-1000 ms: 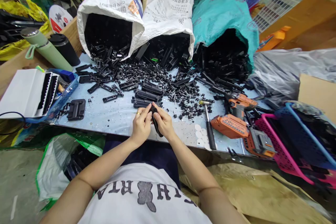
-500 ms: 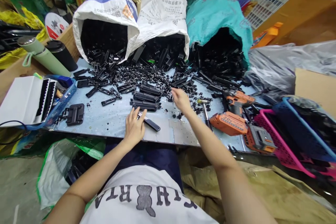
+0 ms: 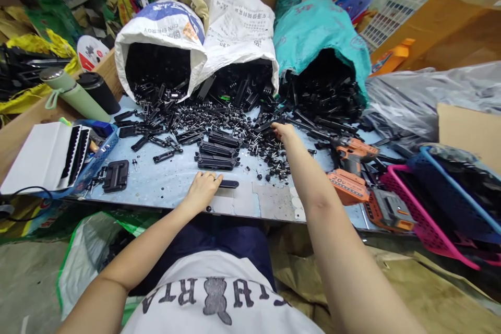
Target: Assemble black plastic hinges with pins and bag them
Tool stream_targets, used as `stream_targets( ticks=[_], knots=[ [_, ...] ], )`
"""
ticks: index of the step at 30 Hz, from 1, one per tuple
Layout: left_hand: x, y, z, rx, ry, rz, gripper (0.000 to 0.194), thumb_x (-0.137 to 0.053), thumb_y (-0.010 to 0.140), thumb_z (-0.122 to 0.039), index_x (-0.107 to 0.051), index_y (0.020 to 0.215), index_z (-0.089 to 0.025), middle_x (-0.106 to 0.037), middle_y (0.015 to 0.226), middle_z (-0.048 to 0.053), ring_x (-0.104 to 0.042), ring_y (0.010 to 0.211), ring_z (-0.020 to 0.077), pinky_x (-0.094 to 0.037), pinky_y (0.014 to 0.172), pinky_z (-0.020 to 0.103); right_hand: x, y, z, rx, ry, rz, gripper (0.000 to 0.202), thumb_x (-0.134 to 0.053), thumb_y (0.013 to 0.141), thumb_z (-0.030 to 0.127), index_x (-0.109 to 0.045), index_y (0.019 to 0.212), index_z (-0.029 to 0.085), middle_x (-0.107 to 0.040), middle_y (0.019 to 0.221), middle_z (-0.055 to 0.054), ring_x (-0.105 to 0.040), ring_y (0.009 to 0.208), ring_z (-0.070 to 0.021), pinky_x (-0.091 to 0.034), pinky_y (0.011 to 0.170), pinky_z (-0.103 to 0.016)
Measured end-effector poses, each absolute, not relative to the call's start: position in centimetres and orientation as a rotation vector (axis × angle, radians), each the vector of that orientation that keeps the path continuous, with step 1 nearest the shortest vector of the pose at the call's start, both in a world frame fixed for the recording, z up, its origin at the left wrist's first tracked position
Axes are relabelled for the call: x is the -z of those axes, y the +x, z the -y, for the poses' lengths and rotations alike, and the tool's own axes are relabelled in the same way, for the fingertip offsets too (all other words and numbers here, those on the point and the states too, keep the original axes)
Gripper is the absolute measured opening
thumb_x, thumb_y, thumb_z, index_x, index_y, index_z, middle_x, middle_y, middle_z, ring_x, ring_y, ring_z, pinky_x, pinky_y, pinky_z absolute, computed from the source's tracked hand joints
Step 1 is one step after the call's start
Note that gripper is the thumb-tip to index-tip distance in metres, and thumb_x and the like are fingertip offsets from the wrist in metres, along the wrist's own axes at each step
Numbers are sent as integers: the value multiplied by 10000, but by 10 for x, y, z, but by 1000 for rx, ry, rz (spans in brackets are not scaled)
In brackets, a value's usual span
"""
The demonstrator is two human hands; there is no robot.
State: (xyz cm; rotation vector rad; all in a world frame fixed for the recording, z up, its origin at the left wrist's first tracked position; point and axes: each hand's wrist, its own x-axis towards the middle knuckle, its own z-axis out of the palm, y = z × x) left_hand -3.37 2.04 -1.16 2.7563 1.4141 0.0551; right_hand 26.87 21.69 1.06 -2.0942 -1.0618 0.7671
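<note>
My left hand rests near the bench's front edge, fingers closed over one end of a black plastic bar; the covered end is hidden. Farther forward, my right hand reaches into the loose parts, its fingertips closed on a long black plastic piece. Just beyond my left hand lies a stack of assembled black bars. Small screws and black knobs are scattered close below my right hand.
Three sacks, two white and one teal, spill black parts onto the bench. An orange cordless drill and a pink basket stand at right. A blue basket, a green bottle and a black cup are at left.
My right hand has moved forward and slightly right, to the long black piece in the pile. My left hand remains at the bar, which has turned to lie more level.
</note>
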Motion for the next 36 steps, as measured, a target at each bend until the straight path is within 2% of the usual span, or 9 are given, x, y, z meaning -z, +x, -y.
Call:
stream_targets(
  ticks=[5, 8, 11, 13, 19, 24, 30, 33, 36],
  knots=[
    [24, -40, -22, -95, 2691, -1432, 364, -405, 895, -150, -499, 1246, -149, -580, 976, 123, -518, 941, 229, -358, 750, 347, -12, 260, -144, -975, -1893, 1231, 171, -480, 820, 197, -548, 946, 104, -525, 637, -2, -498, 532, -92, -444, 543, -214],
    [27, -36, -25, -134, 2653, -1293, 376, -467, 895, -291, -480, 1252, -172, -567, 1050, 109, -512, 981, 230, -369, 797, 342, -13, 251, -80, -1059, -1551, 1894, 281, -532, 840, 364, -572, 1019, 150, -612, 816, -47, -576, 678, -140, -463, 628, -261],
    [23, -30, -30, -132, 2602, -1139, 324, -403, 916, -261, -484, 1216, -172, -566, 1060, 95, -505, 1020, 220, -375, 835, 341, -9, 239, -29, -836, -1230, 2614, 348, -503, 865, 466, -594, 1073, 202, -628, 980, -66, -596, 860, -175, -435, 739, -274],
    [18, -25, -33, -113, 2575, -1082, 322, -380, 915, -258, -477, 1212, -180, -560, 1074, 92, -498, 1047, 219, -370, 865, 346, -2, 229, -10, -616, -1295, 2849, 364, -462, 884, 495, -604, 1044, 201, -636, 942, -70, -605, 828, -180, -411, 690, -260],
    [18, -18, -28, -195, 2549, -1081, 645, -609, 679, -631, -482, 1105, -165, -563, 1022, 101, -524, 982, 271, -386, 845, 381, 6, 208, 7, -172, -1564, 2909, 457, -315, 915, 556, -588, 997, 199, -621, 837, -71, -597, 733, -182, -321, 599, -267],
    [33, -21, -22, -338, 2533, -1141, 452, -552, 769, -558, -500, 1005, -177, -590, 939, 69, -573, 870, 229, -405, 727, 321, -15, 195, 14, 26, -1601, 2862, 452, -282, 933, 528, -579, 999, 193, -606, 866, -95, -577, 786, -202, -302, 643, -291],
    [33, -25, -24, -314, 2522, -1111, 502, -570, 736, -605, -517, 986, -174, -588, 907, 66, -575, 859, 229, -421, 724, 323, -9, 203, 8, -7, -1464, 2901, 436, -303, 937, 509, -584, 990, 182, -604, 837, -81, -566, 743, -184, -308, 649, -292],
    [25, -10, -30, -257, 2549, -992, 563, -543, 758, -615, -494, 1093, -165, -567, 1032, 94, -538, 986, 251, -426, 813, 352, 6, 220, 9, -125, -1452, 2838, 435, -354, 916, 531, -603, 974, 178, -612, 835, -68, -566, 776, -181, -335, 665, -282],
    [18, 31, -45, -362, 2570, -901, 356, -382, 920, -388, -473, 1191, -176, -529, 1127, 102, -494, 1074, 218, -396, 909, 349, 18, 242, 9, -166, -1522, 2641, 391, -380, 926, 478, -616, 971, 169, -618, 905, -77, -549, 878, -189, -367, 743, -284]
  ],
)
